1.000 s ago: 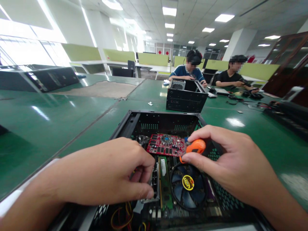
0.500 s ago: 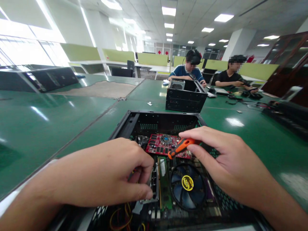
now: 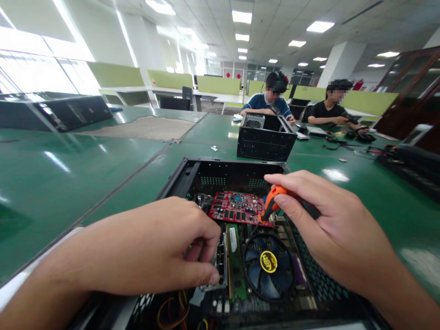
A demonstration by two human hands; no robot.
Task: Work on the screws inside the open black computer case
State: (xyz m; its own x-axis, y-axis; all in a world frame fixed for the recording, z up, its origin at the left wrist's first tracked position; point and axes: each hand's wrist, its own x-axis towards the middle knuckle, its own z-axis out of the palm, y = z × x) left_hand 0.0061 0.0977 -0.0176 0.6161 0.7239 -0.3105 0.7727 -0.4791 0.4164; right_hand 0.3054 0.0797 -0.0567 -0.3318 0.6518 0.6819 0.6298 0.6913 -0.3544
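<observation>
An open black computer case [image 3: 237, 168] lies in front of me, its insides facing up. My right hand [image 3: 326, 217] pinches the handle of an orange and black screwdriver [image 3: 271, 204] between thumb and fingers. It leans, with its thin shaft reaching down toward the upper edge of the cooling fan [image 3: 254, 277]; the tip is hard to make out. Behind lies a red graphics card [image 3: 220, 204]. My left hand [image 3: 161, 250] is closed, fingers curled beside a metal bracket [image 3: 222, 272] and a green memory stick [image 3: 235, 268]; whatever it grips is hidden.
Beyond my case stands another black case [image 3: 264, 144] on the green table [image 3: 113, 183]. Two people sit at the far side. More black cases lie at the far left [image 3: 75, 112] and right [image 3: 412, 167]. Loose coloured wires [image 3: 172, 314] run at the near left inside my case.
My right hand has shifted the screwdriver to the right and tilted it more upright, its shaft moving from by the memory stick toward the fan's upper edge. My left hand stays in place.
</observation>
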